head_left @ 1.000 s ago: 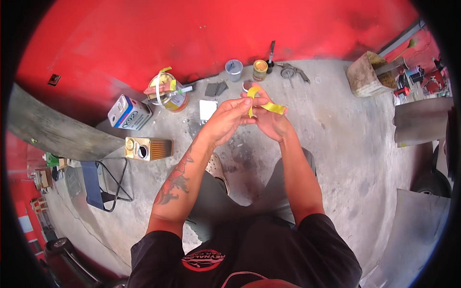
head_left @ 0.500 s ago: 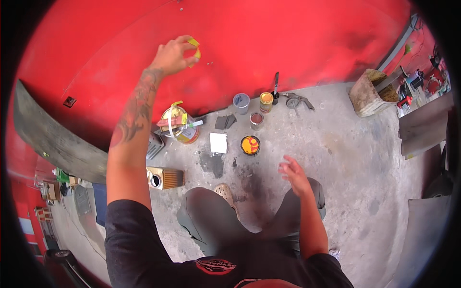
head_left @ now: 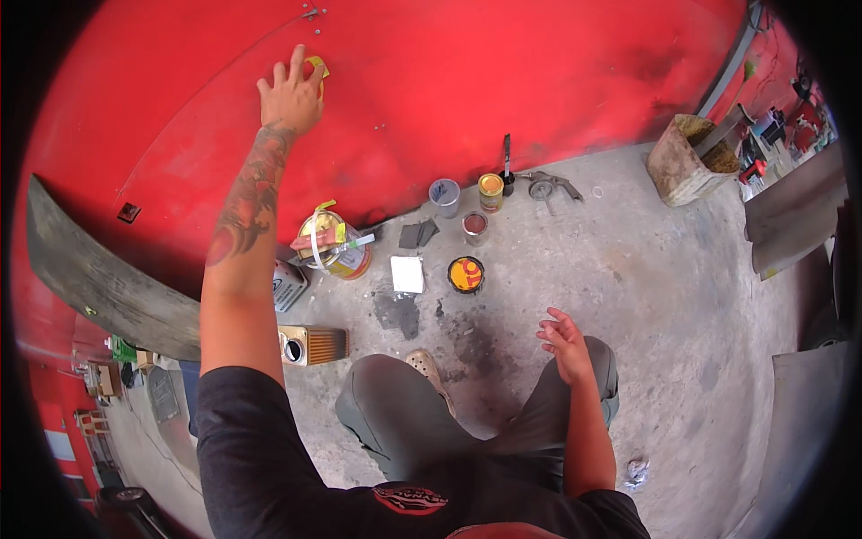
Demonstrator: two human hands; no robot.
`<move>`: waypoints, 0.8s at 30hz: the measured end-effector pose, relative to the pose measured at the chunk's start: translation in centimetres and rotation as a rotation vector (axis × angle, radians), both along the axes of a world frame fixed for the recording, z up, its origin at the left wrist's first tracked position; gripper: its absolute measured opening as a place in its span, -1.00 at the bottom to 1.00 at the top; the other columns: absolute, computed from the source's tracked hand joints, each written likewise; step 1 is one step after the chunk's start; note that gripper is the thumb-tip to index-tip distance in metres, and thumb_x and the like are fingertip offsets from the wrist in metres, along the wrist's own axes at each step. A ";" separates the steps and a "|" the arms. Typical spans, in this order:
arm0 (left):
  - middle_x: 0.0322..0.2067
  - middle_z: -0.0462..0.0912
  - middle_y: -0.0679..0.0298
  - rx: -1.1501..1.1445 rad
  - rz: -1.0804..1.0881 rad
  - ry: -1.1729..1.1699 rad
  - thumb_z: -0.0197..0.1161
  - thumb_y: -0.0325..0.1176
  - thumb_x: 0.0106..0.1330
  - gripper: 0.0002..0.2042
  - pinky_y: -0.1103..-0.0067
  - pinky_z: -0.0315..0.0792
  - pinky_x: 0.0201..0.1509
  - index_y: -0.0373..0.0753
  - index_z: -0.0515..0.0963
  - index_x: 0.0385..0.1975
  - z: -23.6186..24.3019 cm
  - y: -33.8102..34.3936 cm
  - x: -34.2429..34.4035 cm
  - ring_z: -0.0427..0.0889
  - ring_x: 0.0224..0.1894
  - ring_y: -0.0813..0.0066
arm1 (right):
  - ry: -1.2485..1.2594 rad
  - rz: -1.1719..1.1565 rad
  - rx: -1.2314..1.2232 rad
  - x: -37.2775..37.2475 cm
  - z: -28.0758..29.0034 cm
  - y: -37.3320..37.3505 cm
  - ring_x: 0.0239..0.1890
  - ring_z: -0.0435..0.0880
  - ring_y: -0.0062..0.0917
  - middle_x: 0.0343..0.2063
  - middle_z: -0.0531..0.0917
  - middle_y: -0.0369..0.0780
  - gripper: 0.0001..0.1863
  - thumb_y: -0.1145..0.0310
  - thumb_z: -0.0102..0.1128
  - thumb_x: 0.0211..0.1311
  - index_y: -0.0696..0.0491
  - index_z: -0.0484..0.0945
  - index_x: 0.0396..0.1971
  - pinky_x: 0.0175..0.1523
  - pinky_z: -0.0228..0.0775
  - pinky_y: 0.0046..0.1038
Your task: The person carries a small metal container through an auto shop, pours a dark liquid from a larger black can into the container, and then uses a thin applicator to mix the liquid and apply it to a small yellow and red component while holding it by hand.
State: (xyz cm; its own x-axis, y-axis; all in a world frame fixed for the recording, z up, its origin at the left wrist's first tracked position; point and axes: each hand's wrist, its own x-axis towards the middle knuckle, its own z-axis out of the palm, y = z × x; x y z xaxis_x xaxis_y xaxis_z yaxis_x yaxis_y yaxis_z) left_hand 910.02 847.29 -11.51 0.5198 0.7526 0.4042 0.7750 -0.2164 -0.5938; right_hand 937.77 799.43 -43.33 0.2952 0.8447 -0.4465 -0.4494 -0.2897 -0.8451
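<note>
My left hand [head_left: 292,99] reaches up at the red wall panel [head_left: 449,81], its back showing. Between thumb and fingers it grips a bent yellow strip [head_left: 321,67], partly hidden; its exact kind is not clear. The other fingers are spread. My right hand [head_left: 567,346] hovers over my right knee, fingers loosely apart and nothing in them. On the floor below the panel stand a yellow-rimmed can [head_left: 490,186], a clear cup [head_left: 444,195], a small jar of dark red stuff [head_left: 475,226] and a yellow-and-black lid [head_left: 466,275].
A bucket [head_left: 359,265] with tools across its top stands lower left of the cups, near a metal canister [head_left: 314,345]. Dark sanding sheets [head_left: 417,235] and a white pad [head_left: 407,275] lie nearby. Further right are a spray gun [head_left: 557,185] and a dirty bin [head_left: 680,166].
My left hand has moved left and up along the red panel with the yellow strip, turning its back toward me. My right hand has shifted slightly right and down.
</note>
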 end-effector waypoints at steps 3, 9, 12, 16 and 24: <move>0.56 -0.07 0.19 0.158 -0.030 -0.039 0.45 0.06 0.17 -0.19 -0.15 0.29 0.28 0.25 0.25 0.47 0.2 -0.8 -1.4 0.11 0.50 -0.07 | -0.026 0.014 -0.014 -0.3 0.7 0.2 0.00 0.60 -0.56 0.01 0.60 -0.31 -0.43 0.23 0.29 0.40 -0.05 0.38 0.36 0.06 0.35 -0.42; 0.57 -0.16 0.00 -0.103 -0.648 -0.514 0.62 0.17 -0.14 0.22 -0.25 0.04 0.45 0.15 -0.01 0.58 -4.5 -11.3 1.9 -0.05 0.57 -0.18 | -0.210 0.062 -0.173 0.8 -1.8 0.7 0.04 0.60 -0.51 0.00 0.61 -0.26 -0.49 0.29 0.25 0.41 -0.02 0.40 0.31 0.03 0.41 -0.46; 0.57 -0.17 -0.04 -0.505 -0.715 -0.686 0.70 0.16 -0.34 0.41 -0.19 -0.03 0.51 0.05 -0.09 0.60 -7.1 -17.2 4.4 -0.04 0.58 -0.15 | -0.562 -0.011 0.219 -0.8 1.5 3.9 0.07 0.62 -0.49 0.04 0.61 -0.21 -0.50 0.40 0.26 0.37 0.01 0.41 0.28 0.09 0.45 -0.43; 0.58 -0.19 -0.01 -0.878 -0.629 -0.589 0.73 0.15 -0.50 0.54 -0.01 -0.07 0.59 -0.03 -0.18 0.60 -8.2 -21.3 5.8 -0.07 0.59 -0.11 | -0.418 0.095 0.420 -2.0 15.2 8.0 0.06 0.63 -0.49 0.10 0.60 -0.18 -0.46 0.36 0.29 0.37 0.01 0.40 0.32 0.13 0.45 -0.41; 0.57 -0.14 -0.01 -0.931 -0.691 -0.600 0.73 0.13 -0.47 0.51 -0.06 -0.06 0.58 -0.03 -0.16 0.60 -8.8 -23.9 7.1 -0.04 0.58 -0.11 | -0.648 0.484 0.360 -0.3 18.2 9.5 -0.07 0.64 -0.53 -0.12 0.69 -0.25 -0.64 0.22 0.32 0.38 0.11 0.58 0.04 0.06 0.47 -0.39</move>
State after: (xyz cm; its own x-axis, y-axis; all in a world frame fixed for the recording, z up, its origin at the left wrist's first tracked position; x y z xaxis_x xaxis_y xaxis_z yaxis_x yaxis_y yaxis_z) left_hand 917.15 823.41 -20.33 0.8311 0.5254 0.1821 0.4292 -0.8144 0.3906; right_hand 937.49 808.97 -25.14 -0.0290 0.9996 0.0017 0.2520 0.0090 -0.9677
